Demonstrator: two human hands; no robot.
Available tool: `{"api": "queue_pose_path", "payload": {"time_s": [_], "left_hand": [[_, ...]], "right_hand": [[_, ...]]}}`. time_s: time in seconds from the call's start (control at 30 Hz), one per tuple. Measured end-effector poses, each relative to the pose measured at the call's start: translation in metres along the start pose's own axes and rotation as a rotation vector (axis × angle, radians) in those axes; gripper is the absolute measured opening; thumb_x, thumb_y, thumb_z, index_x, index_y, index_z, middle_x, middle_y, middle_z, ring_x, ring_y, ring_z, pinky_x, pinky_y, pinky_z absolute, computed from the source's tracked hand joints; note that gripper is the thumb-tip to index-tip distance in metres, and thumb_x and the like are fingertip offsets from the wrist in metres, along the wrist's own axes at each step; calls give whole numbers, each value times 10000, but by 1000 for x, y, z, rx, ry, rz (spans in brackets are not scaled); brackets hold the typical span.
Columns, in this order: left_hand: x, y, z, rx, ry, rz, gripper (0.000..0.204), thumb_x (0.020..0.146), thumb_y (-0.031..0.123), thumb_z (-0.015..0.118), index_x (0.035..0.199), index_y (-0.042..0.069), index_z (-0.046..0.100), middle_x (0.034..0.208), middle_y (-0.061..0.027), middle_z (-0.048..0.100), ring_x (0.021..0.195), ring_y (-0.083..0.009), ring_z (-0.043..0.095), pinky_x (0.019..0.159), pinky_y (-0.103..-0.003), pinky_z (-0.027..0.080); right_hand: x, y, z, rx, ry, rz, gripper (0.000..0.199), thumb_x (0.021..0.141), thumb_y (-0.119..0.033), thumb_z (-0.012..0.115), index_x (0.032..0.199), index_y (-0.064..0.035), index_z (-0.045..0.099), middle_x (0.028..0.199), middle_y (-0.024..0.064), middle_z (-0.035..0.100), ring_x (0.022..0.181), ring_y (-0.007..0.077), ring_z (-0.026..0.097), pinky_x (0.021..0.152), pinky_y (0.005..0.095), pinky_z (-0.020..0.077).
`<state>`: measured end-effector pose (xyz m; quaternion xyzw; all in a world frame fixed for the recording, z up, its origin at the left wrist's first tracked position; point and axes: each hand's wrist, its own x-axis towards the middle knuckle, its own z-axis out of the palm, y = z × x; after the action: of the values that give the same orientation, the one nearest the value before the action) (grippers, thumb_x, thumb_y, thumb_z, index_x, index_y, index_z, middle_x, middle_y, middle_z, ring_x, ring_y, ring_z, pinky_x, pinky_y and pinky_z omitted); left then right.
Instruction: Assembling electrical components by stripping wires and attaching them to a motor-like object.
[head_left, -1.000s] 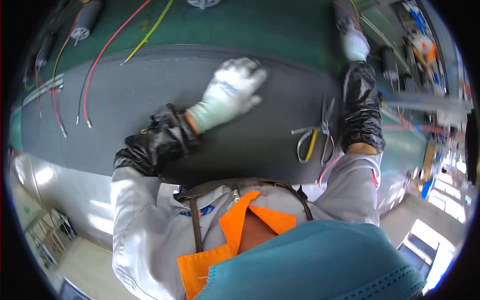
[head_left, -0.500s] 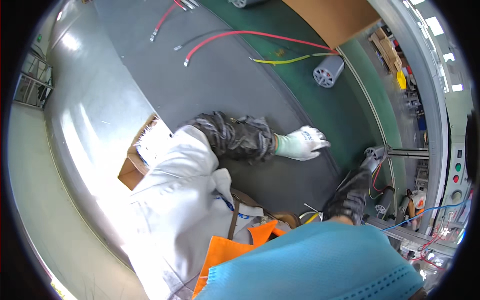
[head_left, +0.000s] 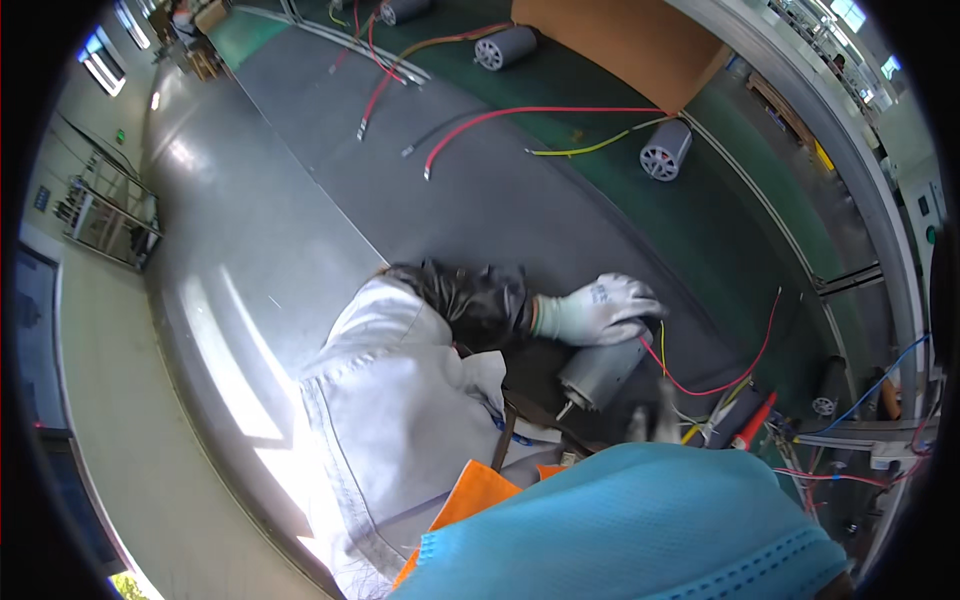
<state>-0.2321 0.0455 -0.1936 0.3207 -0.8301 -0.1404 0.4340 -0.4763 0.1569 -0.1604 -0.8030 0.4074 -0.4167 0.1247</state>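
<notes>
A grey cylindrical motor (head_left: 604, 374) lies tilted on the dark mat (head_left: 480, 190) close to my body, its thin shaft pointing toward me. My left hand (head_left: 608, 308), in a white glove, grips its far end with curled fingers. From that end come a red wire (head_left: 722, 391), looping right, and a short yellow wire (head_left: 663, 345). My right hand (head_left: 655, 415), also gloved, is just right of the motor; motion smears its fingers, and the blue mask hides its lower part.
Red-handled (head_left: 756, 422) and yellow-handled (head_left: 690, 433) tools lie at right. Farther off are another motor (head_left: 665, 152) with red and yellow wires, a motor (head_left: 504, 48) behind it, and a cardboard box (head_left: 620, 45). A dark motor (head_left: 828, 388) sits by the right-hand frame.
The motor at the far right, where my right hand was, is now in front of me. My right hand has come back toward my body, and my left hand has closed on the motor. The view has shifted.
</notes>
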Motion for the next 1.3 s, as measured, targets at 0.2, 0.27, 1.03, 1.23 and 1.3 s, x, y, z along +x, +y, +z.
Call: {"api": "queue_pose_path", "payload": {"time_s": [0.2, 0.27, 1.03, 1.23, 1.3], "left_hand": [[-29, 24, -21, -5, -41, -121, 477, 989, 265, 589, 1418, 64, 531, 1325, -184, 584, 1256, -368, 556, 1078, -479, 438], [-31, 33, -38, 65, -100, -189, 488, 1009, 311, 589, 1421, 58, 525, 1328, -199, 578, 1244, -387, 560, 1056, -462, 475], [-32, -7, -88, 360, -533, -819, 788, 1058, 657, 377, 990, -81, 643, 710, -195, 580, 728, -254, 561, 758, -407, 506], [-30, -5, -64, 121, -437, -565, 578, 1050, 524, 534, 1019, -41, 651, 860, -194, 669, 705, -328, 595, 740, -400, 536], [-12, 26, -52, -109, -483, -690, 529, 1119, 412, 417, 1069, -58, 657, 960, -163, 724, 838, -250, 593, 872, -380, 518]], "right_hand": [[65, 11, 24, -641, -321, -53, 864, 774, -121, 733, 1559, -77, 375, 1521, 180, 458, 1450, 372, 378, 1241, 586, 204], [72, 43, 23, -609, -380, -99, 776, 788, -179, 775, 1493, -92, 465, 1336, 142, 611, 1316, 339, 534, 1197, 555, 299], [24, 33, -23, 157, -516, 333, 294, 1033, -281, 577, 1233, -87, 672, 1078, 64, 738, 936, 189, 735, 711, 317, 584], [-9, 66, -72, -496, -364, 245, 263, 821, -114, 686, 1077, -59, 712, 954, 130, 646, 923, 346, 633, 844, 447, 515], [-4, 56, -71, -629, -440, 137, 266, 801, -109, 684, 1061, -64, 712, 932, 131, 622, 901, 347, 623, 827, 454, 511]]}}
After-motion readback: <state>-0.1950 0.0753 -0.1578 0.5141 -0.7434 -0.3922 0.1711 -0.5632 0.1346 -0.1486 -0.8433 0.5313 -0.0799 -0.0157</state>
